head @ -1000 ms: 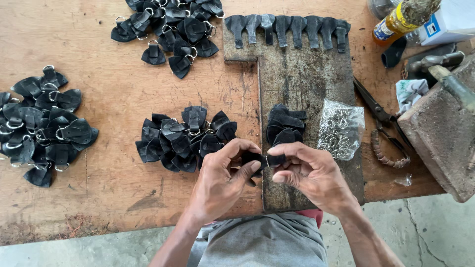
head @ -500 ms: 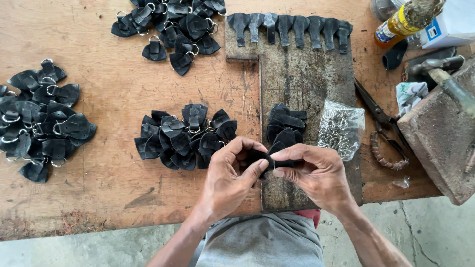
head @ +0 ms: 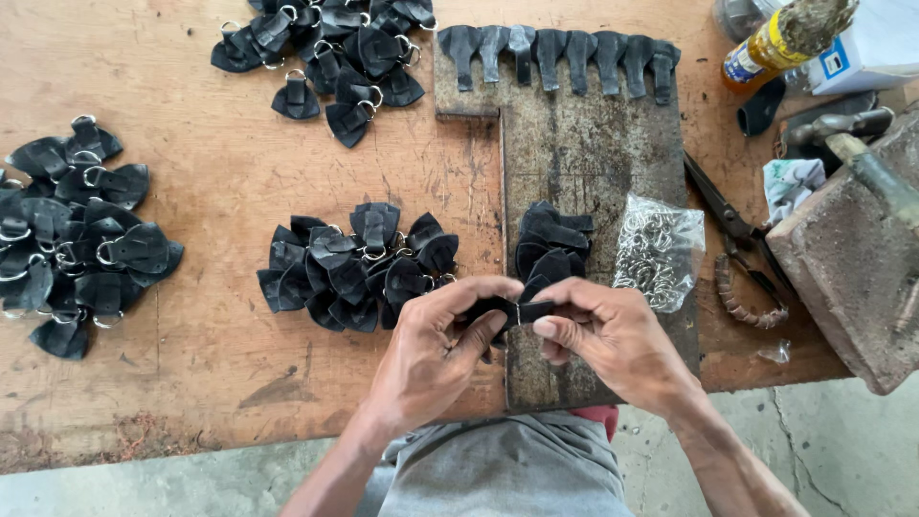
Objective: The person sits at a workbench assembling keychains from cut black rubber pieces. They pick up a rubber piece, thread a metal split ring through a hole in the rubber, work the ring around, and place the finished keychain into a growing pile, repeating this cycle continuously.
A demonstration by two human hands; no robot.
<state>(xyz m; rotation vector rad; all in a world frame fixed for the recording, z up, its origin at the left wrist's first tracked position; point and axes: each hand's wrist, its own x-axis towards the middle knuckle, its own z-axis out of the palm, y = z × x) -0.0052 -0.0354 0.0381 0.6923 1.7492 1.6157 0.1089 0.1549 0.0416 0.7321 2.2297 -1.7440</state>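
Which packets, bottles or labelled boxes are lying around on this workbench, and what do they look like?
Clear plastic bag of small metal rings: right of the dark board, crumpled, silvery.
Bottle: far right corner, lying tilted, amber-yellow with a blue and white label.
White box: beside the bottle, blue patch on its side.

A worn wooden table (head: 191,316) fills the view, its brown top scratched, stained and flaking along the near edge. Below that edge runs a grey concrete floor (head: 842,450), cracked to the right of the table. On the table's right end sits a rough stone block (head: 842,278). Even, soft daylight falls across the tabletop.
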